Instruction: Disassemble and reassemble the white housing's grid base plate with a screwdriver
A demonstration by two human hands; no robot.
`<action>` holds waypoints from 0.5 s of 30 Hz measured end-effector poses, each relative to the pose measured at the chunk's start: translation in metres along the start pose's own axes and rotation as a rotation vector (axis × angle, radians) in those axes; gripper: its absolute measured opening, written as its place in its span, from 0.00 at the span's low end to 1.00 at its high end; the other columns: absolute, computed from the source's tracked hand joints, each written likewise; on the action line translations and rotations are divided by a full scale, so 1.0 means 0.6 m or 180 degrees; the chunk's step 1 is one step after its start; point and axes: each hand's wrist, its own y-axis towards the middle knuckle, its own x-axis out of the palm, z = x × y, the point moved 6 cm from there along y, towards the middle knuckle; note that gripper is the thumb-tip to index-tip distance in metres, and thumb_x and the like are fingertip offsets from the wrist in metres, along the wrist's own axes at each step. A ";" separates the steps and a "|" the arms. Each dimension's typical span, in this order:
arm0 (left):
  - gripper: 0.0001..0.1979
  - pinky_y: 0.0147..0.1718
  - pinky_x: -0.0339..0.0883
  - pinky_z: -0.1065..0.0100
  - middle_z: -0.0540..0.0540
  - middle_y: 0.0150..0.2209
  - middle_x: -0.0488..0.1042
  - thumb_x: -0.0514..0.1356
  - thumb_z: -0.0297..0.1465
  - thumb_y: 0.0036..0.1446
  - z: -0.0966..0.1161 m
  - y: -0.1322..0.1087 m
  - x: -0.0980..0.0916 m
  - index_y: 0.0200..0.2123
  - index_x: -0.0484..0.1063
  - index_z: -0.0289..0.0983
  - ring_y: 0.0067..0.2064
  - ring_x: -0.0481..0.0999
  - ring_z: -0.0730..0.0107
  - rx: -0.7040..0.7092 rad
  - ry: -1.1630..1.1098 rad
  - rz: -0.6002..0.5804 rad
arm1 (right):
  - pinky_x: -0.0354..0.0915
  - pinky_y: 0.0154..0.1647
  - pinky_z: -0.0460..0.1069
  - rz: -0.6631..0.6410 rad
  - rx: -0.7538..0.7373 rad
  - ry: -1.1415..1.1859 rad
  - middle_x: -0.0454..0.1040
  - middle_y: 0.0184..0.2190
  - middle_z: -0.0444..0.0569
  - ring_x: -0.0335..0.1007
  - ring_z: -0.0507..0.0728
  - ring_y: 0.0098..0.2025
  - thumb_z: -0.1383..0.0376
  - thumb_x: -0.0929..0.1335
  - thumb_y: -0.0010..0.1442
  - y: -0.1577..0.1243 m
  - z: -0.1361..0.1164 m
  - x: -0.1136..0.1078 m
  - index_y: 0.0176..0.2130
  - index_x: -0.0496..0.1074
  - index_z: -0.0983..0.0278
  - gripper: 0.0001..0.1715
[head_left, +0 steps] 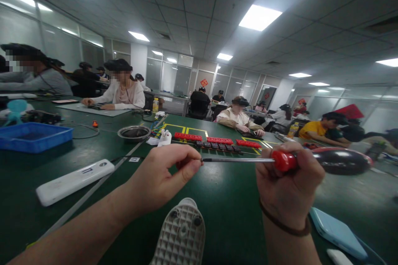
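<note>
My right hand grips a screwdriver by its red and black handle, its shaft level and pointing left. At the dark tip, my left hand pinches thumb and forefinger together on something too small to make out, possibly a screw. Below and between the hands lies a white plastic part with a ribbed grid underside and dark round spots near its far end. Its near end runs out of view at the bottom.
A white power strip and a blue tray are at left. A metal bowl, red trays and black blocks stand farther back. A light blue device lies at right. Several people sit around the tables.
</note>
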 end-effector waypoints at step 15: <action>0.20 0.26 0.56 0.71 0.50 0.24 0.66 0.44 0.42 0.57 -0.064 0.020 0.008 0.31 0.69 0.36 0.28 0.66 0.71 -0.0914 0.0041 -0.0198 | 0.44 0.09 0.38 0.0059 -0.0078 0.0038 0.50 0.09 0.37 0.40 0.45 0.12 0.58 0.69 0.44 0.006 -0.001 -0.003 0.20 0.66 0.64 0.13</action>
